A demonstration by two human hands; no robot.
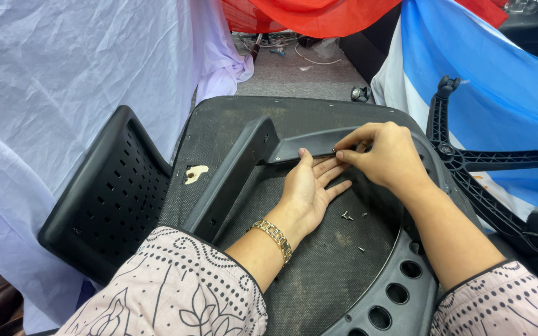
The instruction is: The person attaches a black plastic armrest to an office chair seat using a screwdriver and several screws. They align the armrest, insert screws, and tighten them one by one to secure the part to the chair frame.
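Patterned sleeves (175, 292) in front, her left hand (309, 190) lies flat, fingers spread, on the upturned chair seat (319, 274), right hand (384, 155) pinching a small screw (334, 150) at the armrest bracket (306, 144); best keep it square to the hole

- the upturned black seat base (231, 124) is pretty much what carries everything here, fabric underside facing up
- a few small loose screws (347, 216) are scattered on that fabric
- a black armrest bracket (238, 174) lies across it
- grey floor (300, 71) is behind it, with a black star-shaped chair base (468, 168) lying off to the right
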